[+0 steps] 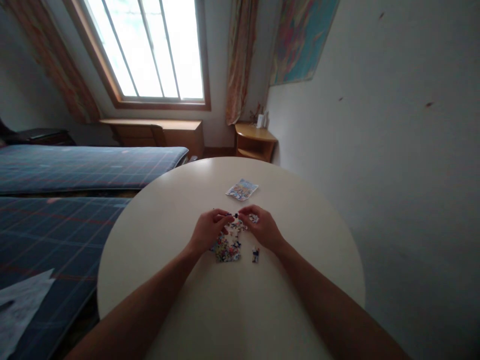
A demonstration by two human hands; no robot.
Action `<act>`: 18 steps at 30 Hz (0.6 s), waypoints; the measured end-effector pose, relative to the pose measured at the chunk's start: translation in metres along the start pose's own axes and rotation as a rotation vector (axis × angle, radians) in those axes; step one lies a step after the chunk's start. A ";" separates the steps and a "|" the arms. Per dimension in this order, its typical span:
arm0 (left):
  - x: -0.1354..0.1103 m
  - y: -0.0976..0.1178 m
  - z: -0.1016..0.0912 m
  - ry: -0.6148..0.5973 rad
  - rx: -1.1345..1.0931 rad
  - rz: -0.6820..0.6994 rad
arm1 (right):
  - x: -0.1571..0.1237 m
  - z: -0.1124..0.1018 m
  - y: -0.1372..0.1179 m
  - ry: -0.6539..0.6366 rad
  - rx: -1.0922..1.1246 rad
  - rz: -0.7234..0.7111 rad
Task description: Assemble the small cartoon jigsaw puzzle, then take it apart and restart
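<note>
View from the head camera, as I follow it from a distance: two bare hands meet above a round, pale table (150,220). The right hand (260,223), entering from the right, has its thumb and forefinger brought together on a small dark puzzle piece (236,216), which lies in the narrow space between the two hands. The left hand (210,227) faces it with thumb and fingers drawn close; whether these also pinch a piece I cannot tell at this scale. Beneath and between the hands I note loose pieces (235,229), mostly pale, partly hidden by the fingers. Nearer the wearer, below the left hand, lies a joined multicoloured section (227,253); to its right, and apart from it, rests a small narrow cluster (255,255). Beyond the hands, a printed picture card (242,190) lies flat on the table. At left I observe blue plaid mattresses (75,167), the nearer bearing paper sheets (22,307); in the background, a bright window (150,50) and a wooden corner shelf (255,132).
</note>
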State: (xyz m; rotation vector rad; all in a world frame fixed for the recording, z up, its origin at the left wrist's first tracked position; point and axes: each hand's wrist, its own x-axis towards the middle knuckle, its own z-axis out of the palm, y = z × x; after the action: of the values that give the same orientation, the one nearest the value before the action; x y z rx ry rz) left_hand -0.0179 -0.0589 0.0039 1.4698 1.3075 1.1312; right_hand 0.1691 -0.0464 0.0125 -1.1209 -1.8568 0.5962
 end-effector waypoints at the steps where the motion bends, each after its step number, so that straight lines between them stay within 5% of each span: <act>1: 0.000 0.001 -0.001 0.014 0.035 0.020 | 0.001 -0.002 0.001 0.012 -0.005 0.008; 10: 0.010 -0.008 -0.006 0.132 0.313 0.201 | 0.008 -0.018 0.029 -0.066 -0.282 0.028; 18: 0.024 -0.016 -0.008 0.144 0.573 0.286 | -0.001 -0.026 0.022 -0.194 -0.429 0.019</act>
State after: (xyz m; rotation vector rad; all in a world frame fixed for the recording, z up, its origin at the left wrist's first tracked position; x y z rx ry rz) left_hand -0.0283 -0.0334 -0.0073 2.0750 1.6488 1.1066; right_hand 0.2019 -0.0376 0.0093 -1.3959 -2.2110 0.3306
